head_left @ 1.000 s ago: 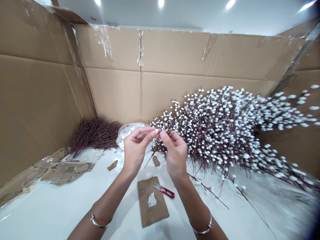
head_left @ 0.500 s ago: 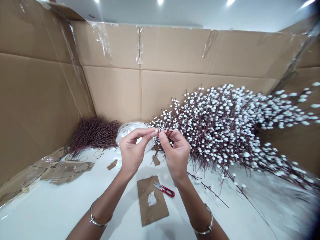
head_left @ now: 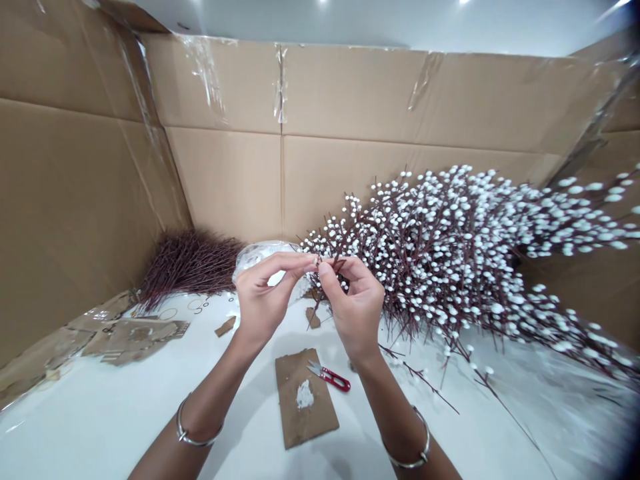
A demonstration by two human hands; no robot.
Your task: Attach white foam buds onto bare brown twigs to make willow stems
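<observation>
Large pile of white-budded branches (head_left: 445,253) beyond two pinching hands.
Right hand (head_left: 356,307) clamps a dark twig (head_left: 339,262) between thumb and fingers, much of it hidden, so its full long axis cannot be told; left hand (head_left: 263,300), farther from the twig, pinches a small white bud (head_left: 315,261) just beside the right fingertips, to their left.

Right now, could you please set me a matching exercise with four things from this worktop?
1. Snips
2. Cardboard pad
3. Bundle of bare stems
4. Held twig

A. Pinched in the fingers of the right hand
B. Lying beside the left cardboard wall
C. Red-handled
D. Smeared with white

Pairs: 1-C, 2-D, 3-B, 4-A
</observation>
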